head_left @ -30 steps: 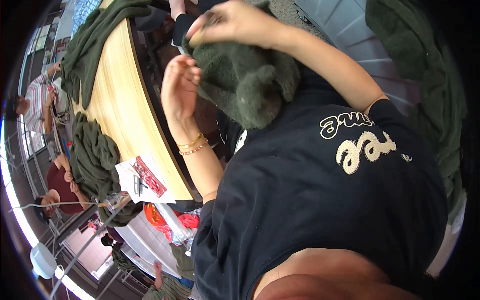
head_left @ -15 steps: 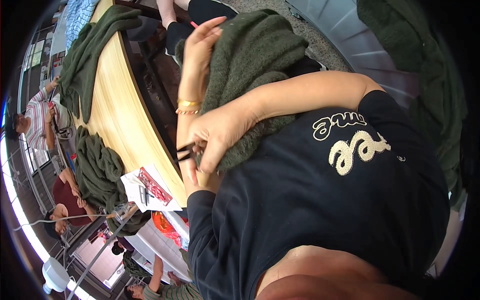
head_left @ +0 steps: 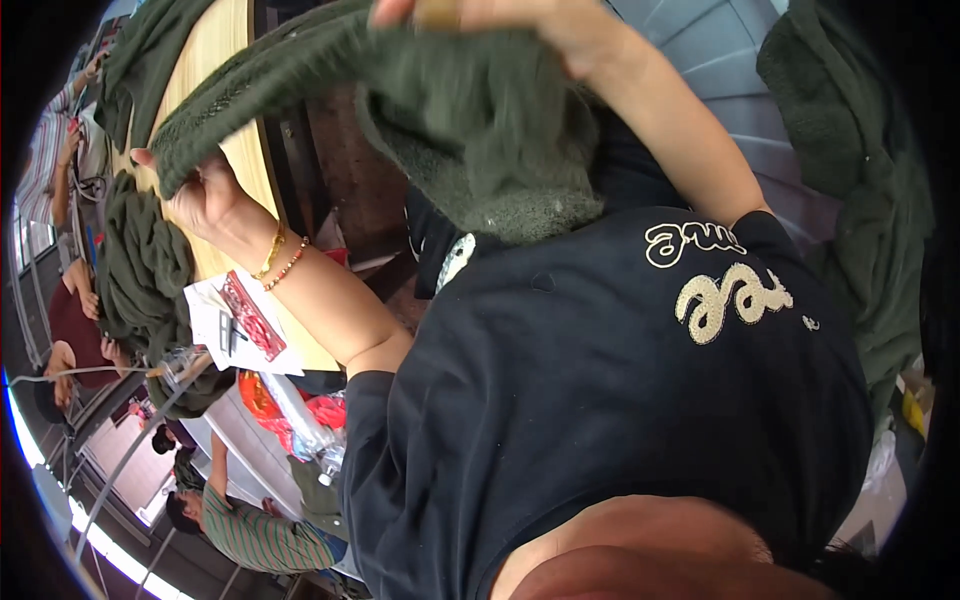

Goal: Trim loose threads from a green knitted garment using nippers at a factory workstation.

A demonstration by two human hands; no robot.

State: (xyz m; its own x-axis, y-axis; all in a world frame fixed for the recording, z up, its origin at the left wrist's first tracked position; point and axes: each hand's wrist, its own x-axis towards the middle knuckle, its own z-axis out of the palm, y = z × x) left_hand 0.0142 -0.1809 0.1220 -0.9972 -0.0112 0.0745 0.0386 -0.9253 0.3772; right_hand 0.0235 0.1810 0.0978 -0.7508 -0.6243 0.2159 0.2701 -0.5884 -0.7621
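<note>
A dark green fuzzy knit garment (head_left: pixel 490 130) hangs bunched over my lap. A long part of it, like a sleeve, stretches left across the table's edge. My left hand (head_left: pixel 212 200) is closed around the end of that stretch, the thumb showing on its far side. At the upper edge my right hand (head_left: pixel 560 25) grips the garment from above; it is blurred and partly cut off by the picture's edge. Whether it also holds a small tool cannot be made out.
On the light wooden table (head_left: pixel 215 85) lie green knit heaps (head_left: pixel 145 265) and a white paper (head_left: pixel 205 320) with a red packet (head_left: pixel 252 315). Co-workers sit beyond it. A grey plastic bin (head_left: pixel 700 60) stands at my right, with more green knitwear (head_left: pixel 850 200) beside it.
My hands were crossed close together over the garment, with small dark snips at my right hand. Now they are apart, left hand over the table, right hand up and away, the garment stretched between.
</note>
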